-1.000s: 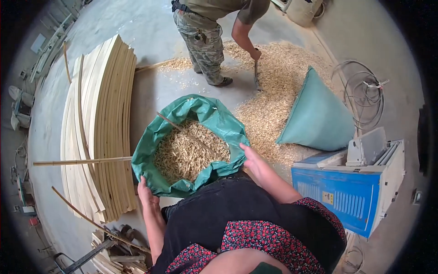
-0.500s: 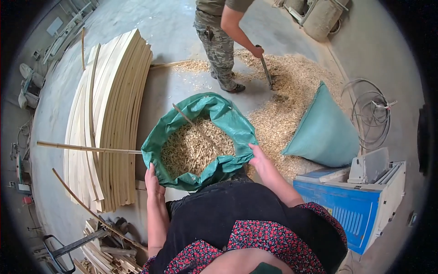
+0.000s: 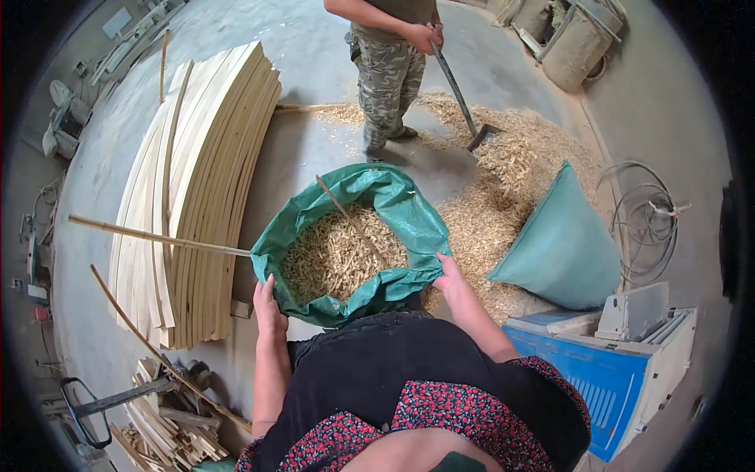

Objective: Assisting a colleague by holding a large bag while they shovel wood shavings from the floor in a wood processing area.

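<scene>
We hold the green sack (image 3: 409,212) open, our left hand (image 3: 267,307) and right hand (image 3: 450,277) gripping its rim with closed fingers; it looks well over half full of wood shavings (image 3: 338,256). A large pile (image 3: 519,165) remains on the floor, where another person (image 3: 389,55) works a shovel (image 3: 464,106).

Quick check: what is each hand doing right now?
Left hand: closed on the rim of the green sack.
Right hand: closed on the sack's rim too.

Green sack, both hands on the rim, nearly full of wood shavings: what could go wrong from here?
1. The green sack looks filled close to its rolled rim; if the left hand or right hand slips, shavings may spill.
2. A thin stick points at the sack beside the left hand and could jab it.
3. A co-worker's shovel works the loose shavings pile nearby; a swing might reach the sack.
</scene>
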The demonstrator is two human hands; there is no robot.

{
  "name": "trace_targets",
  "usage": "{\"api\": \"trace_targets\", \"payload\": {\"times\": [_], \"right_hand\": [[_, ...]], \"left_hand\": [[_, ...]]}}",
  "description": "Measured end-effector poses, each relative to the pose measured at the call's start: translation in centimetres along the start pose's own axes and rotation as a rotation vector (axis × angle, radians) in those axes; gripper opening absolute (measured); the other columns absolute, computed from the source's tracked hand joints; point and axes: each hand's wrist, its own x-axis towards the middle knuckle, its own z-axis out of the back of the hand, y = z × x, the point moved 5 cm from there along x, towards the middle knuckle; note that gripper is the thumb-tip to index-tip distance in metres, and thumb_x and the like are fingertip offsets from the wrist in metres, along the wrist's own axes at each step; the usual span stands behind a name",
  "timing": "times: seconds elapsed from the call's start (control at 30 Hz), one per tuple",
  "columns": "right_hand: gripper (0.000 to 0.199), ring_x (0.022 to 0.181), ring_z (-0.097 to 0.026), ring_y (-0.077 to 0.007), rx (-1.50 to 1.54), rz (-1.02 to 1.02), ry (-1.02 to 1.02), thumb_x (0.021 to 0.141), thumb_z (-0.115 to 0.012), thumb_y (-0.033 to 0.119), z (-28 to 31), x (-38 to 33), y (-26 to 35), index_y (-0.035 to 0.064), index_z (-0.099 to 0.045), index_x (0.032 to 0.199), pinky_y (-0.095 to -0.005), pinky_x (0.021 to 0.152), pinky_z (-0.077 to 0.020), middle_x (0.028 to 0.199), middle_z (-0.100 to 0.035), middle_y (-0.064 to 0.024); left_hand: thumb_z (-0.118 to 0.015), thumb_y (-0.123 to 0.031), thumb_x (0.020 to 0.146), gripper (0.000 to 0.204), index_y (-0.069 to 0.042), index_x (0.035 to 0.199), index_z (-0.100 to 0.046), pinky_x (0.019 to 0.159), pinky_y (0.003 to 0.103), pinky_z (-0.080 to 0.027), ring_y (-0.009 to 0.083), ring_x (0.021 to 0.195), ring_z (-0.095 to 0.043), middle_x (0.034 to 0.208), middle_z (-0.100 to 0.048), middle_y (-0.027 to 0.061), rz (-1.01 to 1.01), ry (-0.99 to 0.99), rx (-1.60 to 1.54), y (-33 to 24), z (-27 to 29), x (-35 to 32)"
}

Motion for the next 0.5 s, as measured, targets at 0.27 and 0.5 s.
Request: {"api": "trace_targets", "payload": {"times": [0.27, 0.5], "right_hand": [[0.045, 0.121, -0.052, -0.0341, -0.029, 0.025, 0.152, 0.101, -0.032, 0.031, -0.6, 1.7, 0.5, 0.0045, -0.045, 0.135, -0.0546, 0.102, -0.0411, 0.135, -0.051, -0.016], [0.04, 0.116, -0.055, -0.0371, 0.084, 0.01, 0.138, 0.1, -0.035, 0.026, 0.2, 2.6, 0.6, 0.0013, -0.051, 0.126, -0.0569, 0.101, -0.0419, 0.128, -0.055, -0.0209]], "left_hand": [[-0.057, -0.016, 0.092, 0.029, -0.002, 0.117, -0.057, 0.089, 0.031, -0.044, 0.0162, 0.1, -0.058, 0.108, -0.062, 0.005, 0.011, -0.024, -0.015, 0.3, -0.9, -0.5], [-0.062, 0.002, 0.075, 0.042, -0.001, 0.116, -0.055, 0.086, 0.031, -0.046, 0.0169, 0.096, -0.058, 0.106, -0.062, 0.0056, -0.057, 0.081, 0.058, 0.3, -1.2, -1.0]]}}
